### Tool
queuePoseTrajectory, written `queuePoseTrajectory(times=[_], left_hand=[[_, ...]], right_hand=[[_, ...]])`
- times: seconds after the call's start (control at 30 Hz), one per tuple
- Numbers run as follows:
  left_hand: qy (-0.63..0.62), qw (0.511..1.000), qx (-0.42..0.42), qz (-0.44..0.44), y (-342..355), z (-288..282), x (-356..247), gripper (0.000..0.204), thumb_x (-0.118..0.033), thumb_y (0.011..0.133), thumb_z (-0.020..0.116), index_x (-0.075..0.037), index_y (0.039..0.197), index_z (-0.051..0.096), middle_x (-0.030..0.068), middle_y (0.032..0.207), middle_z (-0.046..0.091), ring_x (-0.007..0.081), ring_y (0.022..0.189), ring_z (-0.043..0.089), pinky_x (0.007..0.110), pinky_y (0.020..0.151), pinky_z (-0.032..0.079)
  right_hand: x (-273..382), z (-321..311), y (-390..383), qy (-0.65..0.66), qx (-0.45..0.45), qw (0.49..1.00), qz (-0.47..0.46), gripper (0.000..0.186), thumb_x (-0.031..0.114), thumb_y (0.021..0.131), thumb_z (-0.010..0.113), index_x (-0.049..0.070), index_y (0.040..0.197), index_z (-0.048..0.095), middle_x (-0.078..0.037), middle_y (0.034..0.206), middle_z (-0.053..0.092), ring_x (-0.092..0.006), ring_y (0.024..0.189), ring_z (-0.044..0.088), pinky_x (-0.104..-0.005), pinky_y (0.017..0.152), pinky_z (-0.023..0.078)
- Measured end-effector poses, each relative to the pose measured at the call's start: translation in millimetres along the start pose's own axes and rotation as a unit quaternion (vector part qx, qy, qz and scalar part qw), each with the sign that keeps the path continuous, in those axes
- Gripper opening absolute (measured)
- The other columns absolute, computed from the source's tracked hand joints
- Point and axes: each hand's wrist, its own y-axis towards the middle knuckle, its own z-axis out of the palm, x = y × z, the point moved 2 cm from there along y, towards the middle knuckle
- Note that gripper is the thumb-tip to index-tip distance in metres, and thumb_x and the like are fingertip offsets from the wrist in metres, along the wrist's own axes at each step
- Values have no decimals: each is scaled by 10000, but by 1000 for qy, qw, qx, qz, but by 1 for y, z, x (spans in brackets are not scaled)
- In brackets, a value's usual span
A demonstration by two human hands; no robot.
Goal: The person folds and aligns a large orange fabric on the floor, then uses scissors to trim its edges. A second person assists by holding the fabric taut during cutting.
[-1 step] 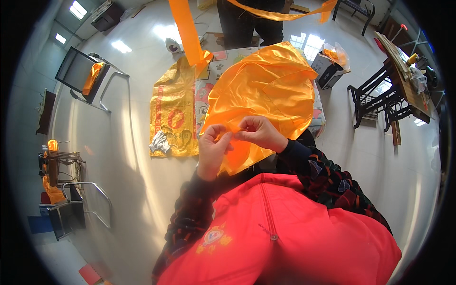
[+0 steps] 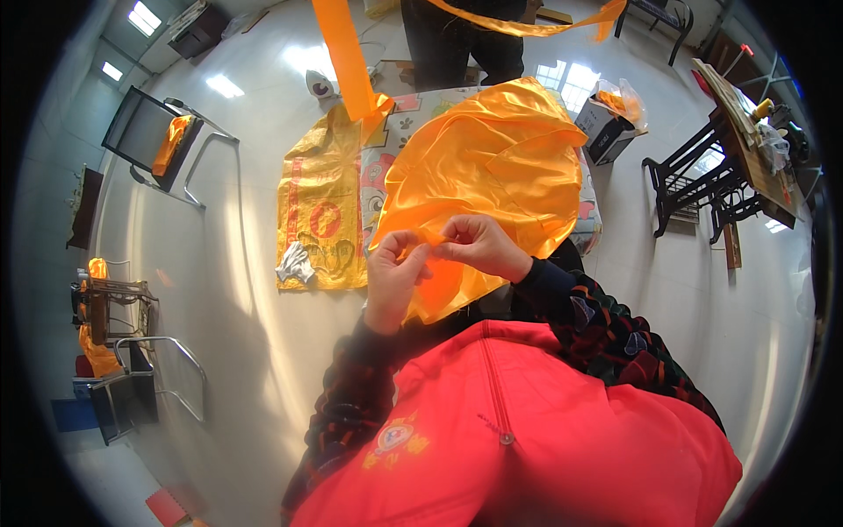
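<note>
Both my hands meet at the near left edge of a shiny orange satin cloth (image 2: 492, 158). My left hand (image 2: 395, 277) pinches that edge between thumb and fingers. Close against it, the thumb and forefinger of my right hand (image 2: 481, 246) press together on the same edge. The fingertips nearly touch, and any small thing between them is too small to make out. The cloth lies bunched over a table with a cartoon-patterned cover (image 2: 378, 167), its near end hanging toward my lap.
A yellow woven sack (image 2: 320, 193) with a grey-white rag (image 2: 296, 263) lies left of the cloth. Beyond the table stands a person in dark trousers (image 2: 457, 48), near hanging orange strips (image 2: 342, 57). A box (image 2: 606, 127) and sewing table (image 2: 746, 158) stand right; chairs (image 2: 162, 145) left.
My hands and the satin cloth look the same. The loose orange strip by the person across the table has shifted slightly to the right.
</note>
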Motion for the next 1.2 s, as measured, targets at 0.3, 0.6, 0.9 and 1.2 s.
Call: queuePoseTrajectory(times=[0.3, 0.6, 0.9, 1.2], left_hand=[[9, 999, 1, 50, -2, 0, -1, 75, -80, 903, 641, -40, 904, 576, 11, 757, 619, 72, 587, 584, 180, 543, 436], [65, 994, -3, 84, -1, 1, -1, 66, -13, 872, 645, -29, 877, 581, 3, 747, 614, 64, 634, 606, 185, 569, 473], [82, 988, 34, 125, 6, 2, 7, 102, 32, 857, 636, -9, 913, 561, 19, 832, 623, 79, 657, 619, 209, 618, 524], [187, 979, 53, 55, 9, -9, 20, 97, -78, 912, 577, 0, 970, 573, 28, 829, 632, 83, 623, 607, 223, 570, 511]], right_hand=[[-3, -3, -1, 13, -4, 999, 34, 223, 123, 835, 744, -1, 973, 621, -20, 861, 652, -86, 780, 633, -230, 681, 509], [3, -1, -1, 25, 7, 999, 25, 338, 168, 845, 743, -16, 1095, 610, -44, 940, 651, -90, 834, 618, -236, 726, 506], [4, -9, 2, 56, 57, 994, 72, 165, 103, 878, 697, 31, 982, 592, 15, 867, 606, -55, 782, 592, -217, 691, 488], [37, -13, -2, -109, -41, 985, -130, 100, 16, 894, 634, 28, 939, 546, 12, 855, 572, -83, 818, 609, -234, 722, 484]])
